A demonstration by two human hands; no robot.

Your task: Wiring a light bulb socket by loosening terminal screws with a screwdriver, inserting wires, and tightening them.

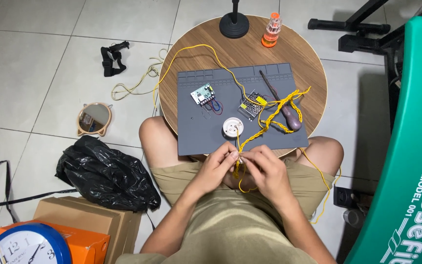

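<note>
My left hand (pixel 217 165) and my right hand (pixel 265 168) meet over my lap at the near edge of a grey work mat (pixel 196 134). Both pinch the end of a yellow twisted wire (pixel 264 124) between fingertips. The wire runs up across the mat to a metal mesh power supply (pixel 253 105). A white round lamp socket (pixel 233 126) sits just beyond my fingers. A small green circuit board (pixel 203 94) with short wires lies at the mat's left. A screwdriver with a purple handle (pixel 285 108) lies at the right.
The mat rests on a round wooden table (pixel 250 49) with a black stand base (pixel 234 24) and an orange bit holder (pixel 271 30) at the back. On the floor: a black bag (pixel 106 173), cardboard boxes (pixel 91 220), a blue clock (pixel 25 244), a small mirror (pixel 94 117). A green panel (pixel 406 146) stands right.
</note>
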